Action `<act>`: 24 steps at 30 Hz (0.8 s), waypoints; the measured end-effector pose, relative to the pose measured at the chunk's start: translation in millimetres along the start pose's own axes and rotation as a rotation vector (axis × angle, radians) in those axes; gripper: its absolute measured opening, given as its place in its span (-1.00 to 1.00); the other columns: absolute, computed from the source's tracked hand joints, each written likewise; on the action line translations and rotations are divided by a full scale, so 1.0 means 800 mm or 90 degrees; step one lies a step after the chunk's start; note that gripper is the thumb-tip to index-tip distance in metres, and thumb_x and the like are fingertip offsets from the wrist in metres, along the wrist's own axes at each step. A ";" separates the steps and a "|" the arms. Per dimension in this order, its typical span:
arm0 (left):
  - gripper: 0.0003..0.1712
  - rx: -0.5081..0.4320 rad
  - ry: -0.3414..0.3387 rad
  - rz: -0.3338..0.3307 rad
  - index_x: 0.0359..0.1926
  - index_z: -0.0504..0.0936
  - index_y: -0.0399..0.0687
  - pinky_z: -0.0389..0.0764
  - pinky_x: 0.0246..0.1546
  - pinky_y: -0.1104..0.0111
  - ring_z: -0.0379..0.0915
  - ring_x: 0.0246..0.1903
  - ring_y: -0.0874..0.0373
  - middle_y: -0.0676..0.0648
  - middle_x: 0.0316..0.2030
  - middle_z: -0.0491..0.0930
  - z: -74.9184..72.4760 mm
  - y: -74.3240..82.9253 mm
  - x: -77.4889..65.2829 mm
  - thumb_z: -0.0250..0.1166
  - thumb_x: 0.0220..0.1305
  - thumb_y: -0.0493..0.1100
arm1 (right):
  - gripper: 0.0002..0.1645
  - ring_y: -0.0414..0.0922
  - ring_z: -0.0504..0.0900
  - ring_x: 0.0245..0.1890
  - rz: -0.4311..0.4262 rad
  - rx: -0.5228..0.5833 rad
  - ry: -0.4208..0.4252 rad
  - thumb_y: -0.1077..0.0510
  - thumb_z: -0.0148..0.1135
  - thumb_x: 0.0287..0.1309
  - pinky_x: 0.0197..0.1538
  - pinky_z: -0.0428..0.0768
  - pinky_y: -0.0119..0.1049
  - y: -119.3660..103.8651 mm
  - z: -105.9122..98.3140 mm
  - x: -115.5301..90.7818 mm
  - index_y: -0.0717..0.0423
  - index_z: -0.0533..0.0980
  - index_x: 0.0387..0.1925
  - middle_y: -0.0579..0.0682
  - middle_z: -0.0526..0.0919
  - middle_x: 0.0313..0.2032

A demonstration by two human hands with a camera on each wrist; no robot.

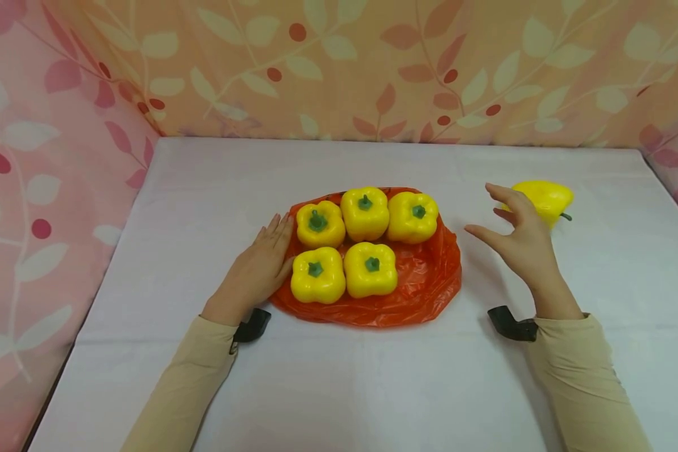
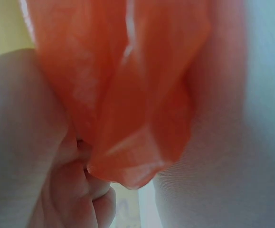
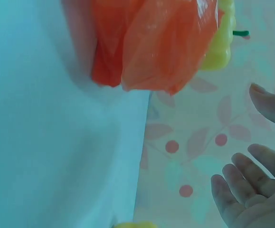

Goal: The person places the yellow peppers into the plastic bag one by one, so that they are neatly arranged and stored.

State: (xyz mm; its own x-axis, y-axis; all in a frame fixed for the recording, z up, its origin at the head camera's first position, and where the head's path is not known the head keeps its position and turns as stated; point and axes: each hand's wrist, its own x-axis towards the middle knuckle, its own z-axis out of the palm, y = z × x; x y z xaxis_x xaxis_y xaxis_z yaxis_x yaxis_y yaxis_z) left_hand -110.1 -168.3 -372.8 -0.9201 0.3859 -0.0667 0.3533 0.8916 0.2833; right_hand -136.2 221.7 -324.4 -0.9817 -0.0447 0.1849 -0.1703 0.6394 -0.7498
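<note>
An orange-red plastic bag [image 1: 424, 276] lies spread on the table with several yellow bell peppers standing in it, stems up. Three form the back row, including a pepper [image 1: 364, 213] in its middle; two form the front row, including a pepper [image 1: 371, 270] on its right. My left hand [image 1: 254, 270] rests along the bag's left edge, fingers straight; the left wrist view shows the bag's crumpled side [image 2: 132, 109] beside it. Holding nothing, my right hand [image 1: 522, 245] is raised right of the bag, fingers and thumb spread. Partly hidden behind it, another yellow pepper [image 1: 548, 198] lies on its side.
A white cloth [image 1: 339, 389] covers the table. Leaf-patterned curtains [image 1: 339, 75] hang behind it and at the sides. Black wrist mounts [image 1: 252, 325] stick out from the beige sleeves.
</note>
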 end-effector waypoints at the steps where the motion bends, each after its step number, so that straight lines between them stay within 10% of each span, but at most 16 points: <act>1: -0.21 0.000 0.001 0.001 0.44 -0.13 -0.34 -0.13 0.39 0.10 -0.31 0.43 -0.05 -0.24 0.44 -0.10 0.000 0.000 0.000 0.01 0.41 -0.03 | -0.19 0.05 0.33 0.19 0.002 -0.001 0.013 0.23 0.43 -0.02 0.25 0.37 -0.20 0.002 -0.002 0.000 0.15 0.32 0.29 0.11 0.35 0.24; 24: -0.19 0.003 0.002 -0.004 0.44 -0.13 -0.34 -0.13 0.39 0.09 -0.31 0.43 -0.05 -0.24 0.44 -0.10 -0.001 0.001 -0.001 0.02 0.41 -0.03 | -0.34 -0.22 0.40 0.12 0.100 0.045 0.242 0.36 0.37 -0.02 0.17 0.42 -0.44 0.040 -0.042 0.003 0.21 0.44 0.19 -0.04 0.50 0.11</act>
State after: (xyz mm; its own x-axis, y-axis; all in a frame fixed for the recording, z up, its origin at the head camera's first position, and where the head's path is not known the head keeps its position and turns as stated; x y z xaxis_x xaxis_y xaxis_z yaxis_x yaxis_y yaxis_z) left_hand -109.3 -167.7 -372.1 -0.9230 0.3791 -0.0659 0.3480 0.8954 0.2778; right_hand -141.1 267.8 -327.0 -0.8972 0.3442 0.2769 -0.0398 0.5612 -0.8267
